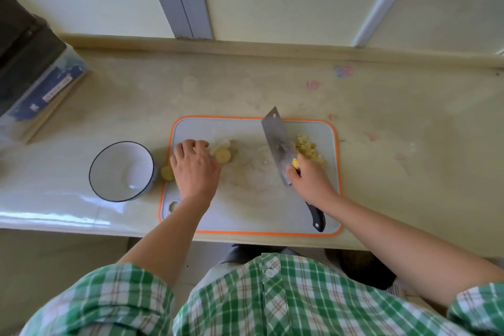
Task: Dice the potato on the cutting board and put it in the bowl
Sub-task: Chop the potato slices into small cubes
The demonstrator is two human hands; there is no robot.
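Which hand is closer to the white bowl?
Left. The left hand grips potato pieces at the cutting board's left edge, right beside the bowl. The right hand holds the cleaver on the board's far side from it.

Green-white plaid shirt [286, 308], elbow-length sleeves [109, 297], white button [270, 272]

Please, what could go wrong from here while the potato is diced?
The right hand grips the cleaver far forward, by the blade's heel; a slip could cut a finger.
One potato piece sits at the cutting board's left edge, beside the left hand; it might roll onto the counter.
The diced potato lies far from the bowl; carrying it across may spill some.
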